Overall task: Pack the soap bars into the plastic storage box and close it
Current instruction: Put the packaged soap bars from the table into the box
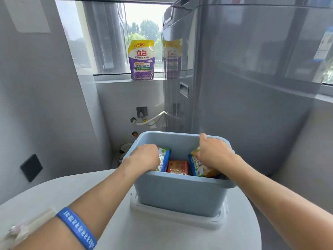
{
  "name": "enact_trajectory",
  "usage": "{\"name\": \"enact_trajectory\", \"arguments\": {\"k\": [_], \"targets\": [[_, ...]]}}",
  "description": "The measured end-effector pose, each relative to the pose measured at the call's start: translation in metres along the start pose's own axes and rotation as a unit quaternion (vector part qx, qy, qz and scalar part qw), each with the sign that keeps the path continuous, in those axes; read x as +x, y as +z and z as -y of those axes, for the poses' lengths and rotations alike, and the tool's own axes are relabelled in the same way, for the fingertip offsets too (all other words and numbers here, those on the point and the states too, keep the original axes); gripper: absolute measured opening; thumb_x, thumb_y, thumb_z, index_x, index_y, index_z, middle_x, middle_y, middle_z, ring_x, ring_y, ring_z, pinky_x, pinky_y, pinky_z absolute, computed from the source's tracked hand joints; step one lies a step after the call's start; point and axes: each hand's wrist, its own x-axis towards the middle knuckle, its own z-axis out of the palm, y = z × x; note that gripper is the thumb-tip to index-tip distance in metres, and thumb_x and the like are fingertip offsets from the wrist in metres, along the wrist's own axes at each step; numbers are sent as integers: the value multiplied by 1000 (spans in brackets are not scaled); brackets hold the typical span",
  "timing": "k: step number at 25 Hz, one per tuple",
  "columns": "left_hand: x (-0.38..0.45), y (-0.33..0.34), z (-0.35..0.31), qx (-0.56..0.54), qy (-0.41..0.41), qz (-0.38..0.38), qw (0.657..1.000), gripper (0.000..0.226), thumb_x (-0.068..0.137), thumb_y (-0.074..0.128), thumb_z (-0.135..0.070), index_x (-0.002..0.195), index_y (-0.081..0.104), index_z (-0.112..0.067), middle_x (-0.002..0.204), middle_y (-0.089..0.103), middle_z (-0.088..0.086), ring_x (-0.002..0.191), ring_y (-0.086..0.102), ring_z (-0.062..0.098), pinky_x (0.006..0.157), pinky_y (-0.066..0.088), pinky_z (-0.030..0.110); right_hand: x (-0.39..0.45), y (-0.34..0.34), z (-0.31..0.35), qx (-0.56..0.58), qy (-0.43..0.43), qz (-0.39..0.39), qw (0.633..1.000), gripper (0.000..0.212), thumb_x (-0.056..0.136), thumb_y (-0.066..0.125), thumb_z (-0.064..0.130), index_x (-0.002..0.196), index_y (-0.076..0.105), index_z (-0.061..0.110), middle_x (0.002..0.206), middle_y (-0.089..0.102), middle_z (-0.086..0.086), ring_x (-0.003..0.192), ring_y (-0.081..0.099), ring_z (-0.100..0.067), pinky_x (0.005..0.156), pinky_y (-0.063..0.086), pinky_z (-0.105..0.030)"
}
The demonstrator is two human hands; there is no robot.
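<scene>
A pale blue plastic storage box stands open on the round white table, resting on its white lid. Inside it, my left hand grips a green-and-blue wrapped soap bar at the box's left side. On the right side, my right hand holds a yellow-green wrapped soap bar. Between them a red-orange soap bar lies at the bottom of the box. Both hands reach over the near rim.
The table's edge curves around the box. A grey washing machine stands close behind on the right. A purple detergent pouch sits on the windowsill. A grey wall with a black switch plate is on the left.
</scene>
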Motion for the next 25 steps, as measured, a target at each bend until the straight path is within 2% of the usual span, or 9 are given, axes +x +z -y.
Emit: {"name": "enact_trajectory", "arguments": {"k": [2, 5, 8, 10, 13, 15, 17, 21, 25], "targets": [[0, -4, -2, 83, 110, -76, 988, 28, 79, 52, -3, 103, 55, -17, 104, 56, 5, 86, 51, 27, 58, 38, 34, -2, 0, -1, -159, -102, -37, 981, 30, 88, 55, 13, 117, 52, 17, 114, 63, -5, 98, 59, -28, 63, 40, -31], [-1, -7, 3, 36, 226, 31, 973, 45, 79, 48, 0, 105, 70, -30, 127, 56, -4, 111, 53, 23, 83, 49, 42, -1, -2, -12, -180, -281, 83, 939, 46, 86, 56, 13, 125, 59, 38, 136, 52, 6, 119, 45, -24, 89, 42, -37], [-4, -9, 6, 14, 160, 35, 986, 35, 78, 47, -6, 78, 71, -31, 113, 58, -6, 97, 56, 21, 69, 44, 35, -2, -3, -15, -138, -262, 148, 944, 39, 82, 53, 14, 104, 72, 40, 122, 64, 14, 113, 49, -20, 89, 42, -36], [-7, -8, 11, 5, 172, 34, 984, 36, 82, 47, -9, 86, 76, -31, 108, 57, -5, 92, 56, 21, 69, 43, 32, -3, -3, -12, -129, -238, 145, 952, 40, 81, 52, 12, 103, 73, 37, 119, 67, 11, 110, 51, -20, 88, 44, -36], [-30, -6, 39, -166, 221, -68, 959, 33, 87, 51, -12, 107, 74, -25, 120, 62, -4, 108, 55, 17, 91, 43, 29, -10, -12, 0, -10, -224, 74, 972, 46, 83, 49, 4, 112, 71, 31, 127, 63, 9, 116, 50, -23, 96, 45, -40], [-55, -1, 70, -239, 235, -225, 915, 30, 84, 57, -7, 105, 73, -21, 119, 63, -2, 106, 55, 15, 90, 42, 24, -20, -18, 26, 80, -269, -36, 959, 41, 81, 51, -3, 102, 75, 22, 118, 70, 5, 109, 55, -28, 91, 48, -42], [-76, 2, 106, -267, 187, -280, 903, 31, 81, 58, -3, 103, 72, -19, 110, 65, -2, 97, 57, 16, 84, 46, 24, -42, -20, 70, 148, -333, -149, 919, 34, 78, 55, -8, 86, 77, 16, 100, 75, 3, 94, 58, -30, 78, 53, -42], [-111, 13, 192, -209, -24, -210, 955, 29, 80, 59, -27, 108, 67, -28, 91, 68, -11, 92, 65, 17, 81, 47, 31, -93, -8, 166, 201, -402, -128, 884, 25, 81, 61, 0, 85, 75, 20, 95, 73, 7, 87, 58, -22, 68, 51, -35], [-153, 52, 264, -122, -142, 130, 974, 116, 46, 72, -69, 146, 17, -49, 139, 42, -14, 129, 41, 19, 100, 41, 43, -118, 43, 217, 222, -370, 46, 901, 24, 88, 54, 15, 97, 73, 26, 98, 73, 11, 91, 63, -16, 76, 50, -30]]}}
